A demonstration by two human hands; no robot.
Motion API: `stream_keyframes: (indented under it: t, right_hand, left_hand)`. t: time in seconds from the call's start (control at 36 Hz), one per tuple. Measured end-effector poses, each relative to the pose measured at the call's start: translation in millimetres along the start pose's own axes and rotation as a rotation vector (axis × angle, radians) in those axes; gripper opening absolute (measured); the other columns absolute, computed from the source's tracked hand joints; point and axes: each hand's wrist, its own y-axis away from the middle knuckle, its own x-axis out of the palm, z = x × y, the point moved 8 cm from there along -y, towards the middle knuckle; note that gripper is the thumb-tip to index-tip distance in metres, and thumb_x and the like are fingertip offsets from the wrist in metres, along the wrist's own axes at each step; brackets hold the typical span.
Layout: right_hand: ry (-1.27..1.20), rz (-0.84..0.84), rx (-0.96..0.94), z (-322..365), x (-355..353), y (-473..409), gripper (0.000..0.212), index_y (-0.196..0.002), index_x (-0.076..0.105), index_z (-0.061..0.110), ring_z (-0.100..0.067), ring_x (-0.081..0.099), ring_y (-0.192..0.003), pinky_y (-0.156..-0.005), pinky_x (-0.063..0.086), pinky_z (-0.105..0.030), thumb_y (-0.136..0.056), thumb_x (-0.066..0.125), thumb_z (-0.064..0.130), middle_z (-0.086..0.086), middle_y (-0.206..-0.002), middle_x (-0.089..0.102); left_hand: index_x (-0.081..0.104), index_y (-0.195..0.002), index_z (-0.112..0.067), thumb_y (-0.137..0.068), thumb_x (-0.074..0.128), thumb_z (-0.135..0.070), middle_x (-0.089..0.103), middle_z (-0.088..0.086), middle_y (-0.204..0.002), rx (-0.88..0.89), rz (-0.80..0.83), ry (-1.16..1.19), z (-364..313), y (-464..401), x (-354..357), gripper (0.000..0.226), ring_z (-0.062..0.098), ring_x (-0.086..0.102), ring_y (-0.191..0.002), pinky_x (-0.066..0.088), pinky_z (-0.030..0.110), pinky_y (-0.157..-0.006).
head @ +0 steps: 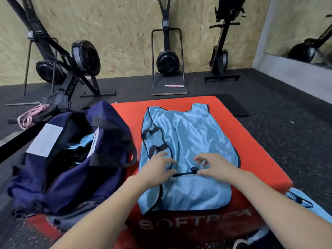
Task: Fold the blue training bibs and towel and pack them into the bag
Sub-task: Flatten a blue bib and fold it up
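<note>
A light blue training bib [188,141] with black trim lies flat on the red soft box [255,146]. My left hand [158,168] rests on the bib's left middle with fingers spread. My right hand [213,168] hovers over the middle with curled fingers, its thumb beside a black strap [183,174] that runs between both hands. The navy bag [71,159] stands unzipped to the left of the box, with blue fabric [82,143] visible inside. More blue bib fabric [301,200] lies at the lower right, off the box.
Black rowing and ski machines [80,62] stand along the wooden wall behind. A pink rope [30,115] lies on the dark floor at the left. A pink roller [174,86] rests on a machine's platform. A black mat [233,106] lies behind the red box.
</note>
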Motion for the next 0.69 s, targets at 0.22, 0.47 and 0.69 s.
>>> stream_keyframes:
  t: [0.22, 0.47, 0.69]
  right_hand:
    - [0.136, -0.067, -0.136, 19.6, 12.4, 9.2, 0.038, -0.119, 0.063, 0.027, -0.005, 0.056, -0.097, -0.091, 0.049, -0.032, -0.085, 0.072, 0.043, 0.013, -0.105, 0.058]
    - [0.297, -0.065, -0.082, 25.1, 18.3, 9.0, 0.029, -0.124, 0.062, 0.030, -0.013, 0.056, -0.111, -0.089, 0.046, -0.033, -0.095, 0.062, 0.028, 0.010, -0.116, 0.059]
    - [0.068, -0.193, -0.027, 25.7, 1.8, 9.0, 0.008, -0.095, 0.075, 0.029, -0.007, 0.062, -0.085, -0.076, 0.049, -0.029, -0.089, 0.070, 0.032, 0.015, -0.083, 0.067]
  left_hand:
    - [0.038, -0.144, -0.034, -0.078, 0.067, -0.064, 0.044, -0.005, -0.126, -0.114, -0.083, -0.054, 3.1, 41.4, 7.4, 0.078, 0.018, 0.054, -0.115, 0.048, 0.035, -0.093]
    - [0.044, -0.135, -0.025, -0.088, 0.056, -0.043, 0.060, 0.001, -0.105, -0.202, -0.194, 0.019, 20.0, 58.7, 15.9, 0.052, 0.023, 0.057, -0.106, 0.049, 0.037, -0.084]
    - [0.047, -0.125, -0.018, -0.090, 0.053, -0.038, 0.063, 0.006, -0.107, -0.258, -0.214, -0.043, 16.3, 53.1, 9.4, 0.041, 0.030, 0.060, -0.102, 0.051, 0.040, -0.077]
